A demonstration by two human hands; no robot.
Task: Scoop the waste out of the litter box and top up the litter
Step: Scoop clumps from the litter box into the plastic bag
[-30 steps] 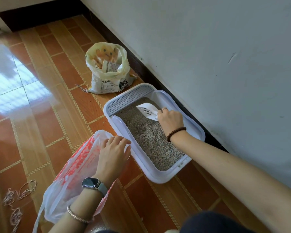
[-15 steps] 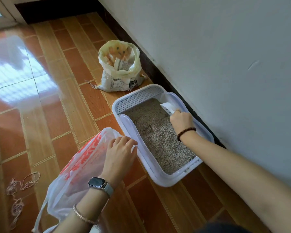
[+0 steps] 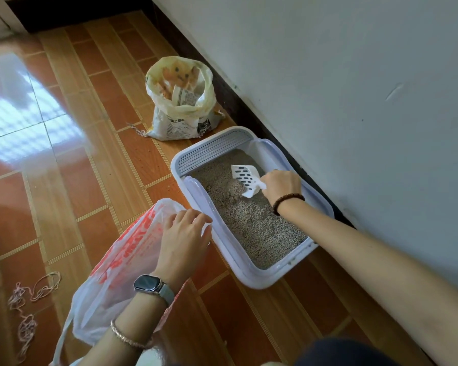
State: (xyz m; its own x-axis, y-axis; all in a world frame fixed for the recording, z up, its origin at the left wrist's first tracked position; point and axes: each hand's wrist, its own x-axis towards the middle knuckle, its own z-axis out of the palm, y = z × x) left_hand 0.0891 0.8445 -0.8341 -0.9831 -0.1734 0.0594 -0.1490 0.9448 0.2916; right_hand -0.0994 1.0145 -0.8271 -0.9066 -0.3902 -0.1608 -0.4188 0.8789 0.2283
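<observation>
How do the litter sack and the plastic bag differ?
The litter sack stands upright, mouth open; the plastic bag slumps low. The sack is pale yellow, the bag white with red print. The left hand rests on the bag; nothing touches the sack. Both are on the floor.

A white litter box point(image 3: 259, 280) lies on the tiled floor beside the wall, filled with grey granular litter point(image 3: 257, 228). A white slotted scoop point(image 3: 245, 175), gripped by the right hand point(image 3: 280, 184), tilts above the litter. An open litter sack point(image 3: 180, 122) stands just beyond the box.
</observation>
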